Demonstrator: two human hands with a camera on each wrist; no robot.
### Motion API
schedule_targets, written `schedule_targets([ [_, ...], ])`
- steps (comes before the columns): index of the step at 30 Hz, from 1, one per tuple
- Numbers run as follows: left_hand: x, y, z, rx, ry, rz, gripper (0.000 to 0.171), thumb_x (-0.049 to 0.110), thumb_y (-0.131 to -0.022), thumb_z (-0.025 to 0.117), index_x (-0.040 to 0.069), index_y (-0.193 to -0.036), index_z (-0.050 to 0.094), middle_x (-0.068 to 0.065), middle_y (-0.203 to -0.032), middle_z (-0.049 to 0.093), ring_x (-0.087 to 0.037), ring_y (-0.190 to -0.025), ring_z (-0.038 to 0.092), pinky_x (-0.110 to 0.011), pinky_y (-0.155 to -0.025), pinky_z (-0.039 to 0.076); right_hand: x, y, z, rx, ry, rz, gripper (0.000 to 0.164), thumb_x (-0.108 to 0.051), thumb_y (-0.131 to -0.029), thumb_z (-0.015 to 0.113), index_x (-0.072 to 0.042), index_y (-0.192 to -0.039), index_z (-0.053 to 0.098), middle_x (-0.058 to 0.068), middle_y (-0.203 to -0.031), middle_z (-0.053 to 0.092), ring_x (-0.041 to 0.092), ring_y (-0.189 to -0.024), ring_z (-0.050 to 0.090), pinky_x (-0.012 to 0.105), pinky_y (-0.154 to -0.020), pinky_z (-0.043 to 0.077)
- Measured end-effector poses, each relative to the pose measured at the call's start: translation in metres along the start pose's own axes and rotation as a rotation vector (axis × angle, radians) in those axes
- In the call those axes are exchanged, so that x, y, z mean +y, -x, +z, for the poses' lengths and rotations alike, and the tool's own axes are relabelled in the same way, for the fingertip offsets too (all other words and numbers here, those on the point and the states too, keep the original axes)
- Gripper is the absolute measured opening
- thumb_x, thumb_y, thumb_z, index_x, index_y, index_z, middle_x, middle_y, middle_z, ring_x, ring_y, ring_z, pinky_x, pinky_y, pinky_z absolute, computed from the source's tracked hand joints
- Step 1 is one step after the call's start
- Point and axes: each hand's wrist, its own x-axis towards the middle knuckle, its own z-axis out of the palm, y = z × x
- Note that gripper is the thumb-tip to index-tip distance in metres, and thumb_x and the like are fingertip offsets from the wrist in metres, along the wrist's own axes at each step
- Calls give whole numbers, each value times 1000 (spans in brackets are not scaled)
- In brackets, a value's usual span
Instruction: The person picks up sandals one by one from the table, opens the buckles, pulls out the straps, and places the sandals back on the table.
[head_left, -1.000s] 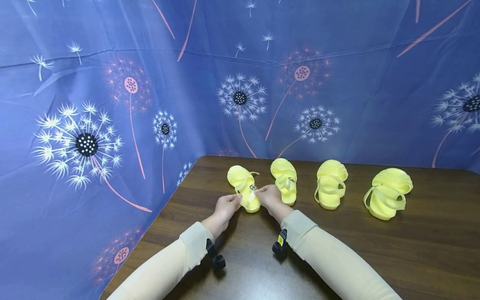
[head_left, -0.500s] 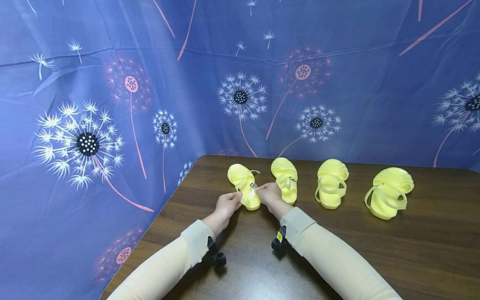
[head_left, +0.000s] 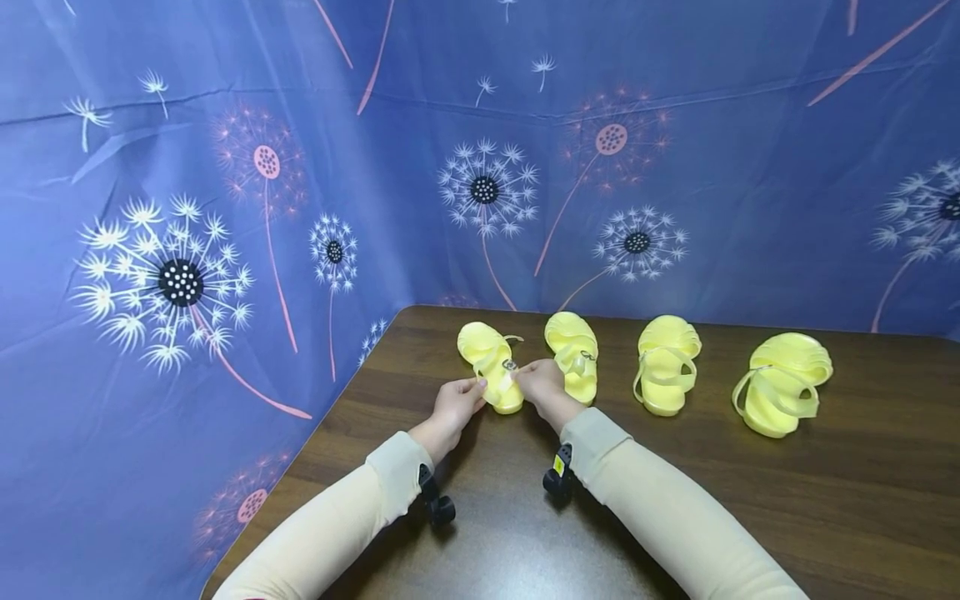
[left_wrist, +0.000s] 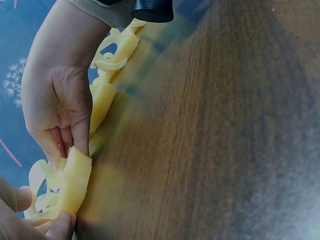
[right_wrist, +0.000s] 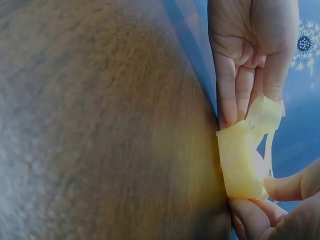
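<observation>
The leftmost yellow sandal [head_left: 477, 342] lies on the table, toe pointing away, between my two hands. My left hand [head_left: 456, 408] grips its left side by thumb and fingertips near the strap and sole. On the opposite side, my right hand [head_left: 542, 387] holds the sandal with thumb and fingers, close to a small dark buckle [head_left: 510, 365]. In the left wrist view the sandal's heel [left_wrist: 76, 177] faces me, with my right hand [left_wrist: 62, 95] beyond. The right wrist view shows the heel [right_wrist: 237, 162] between both hands, my left hand [right_wrist: 252, 50] above. Some fingertips are hidden behind the sandal.
Three more yellow sandals stand in a row to the right: one [head_left: 570, 329] close beside my right hand, one [head_left: 663, 398] in the middle, one [head_left: 787, 350] at the far right. The brown wooden table [head_left: 495, 517] meets a blue dandelion-print curtain [head_left: 390, 192] behind and left.
The head view tilts down slightly, so everything sits a little differently in the picture. The held sandal and both hands appear to shift slightly away from me; both hands keep their hold.
</observation>
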Motion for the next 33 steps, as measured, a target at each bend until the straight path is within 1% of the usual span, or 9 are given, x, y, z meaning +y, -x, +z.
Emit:
schedule_targets([
  [8,2,-5,0,7,-3,-7,38,11,-101,51,-14,-130,51,-28,-136,52,-33,-124,54,-36,-104,47,-2,-3,0,-6,-20,5,18,-13,-89,66,2,-98,71,17,-105,66,19,-85,53,21,-64,45],
  [14,3,-9,-2,-13,-13,-10,38,11,-101,50,-14,-130,51,-28,-137,50,-33,-126,53,-37,-105,46,-4,-6,0,5,-28,12,19,-12,-88,67,3,-99,70,18,-107,65,19,-86,53,21,-64,45],
  [17,1,-11,-3,-15,-22,-15,38,13,-102,50,-12,-130,52,-26,-138,51,-32,-126,53,-36,-104,46,-4,-7,1,4,-25,15,18,-13,-88,68,3,-98,70,17,-106,65,20,-86,53,22,-64,45],
  [25,4,-13,-4,-15,-56,9,38,13,-101,51,-12,-129,53,-26,-135,53,-33,-121,57,-35,-101,49,-5,-11,1,28,-2,8,19,-15,-88,67,2,-98,71,17,-104,66,21,-86,53,24,-66,45],
  [33,2,-14,-7,-12,-118,29,40,17,-101,53,-12,-129,53,-26,-133,55,-35,-120,58,-39,-101,49,-4,-12,4,50,23,-16,20,-15,-88,67,2,-97,73,19,-106,68,21,-88,55,24,-67,46],
])
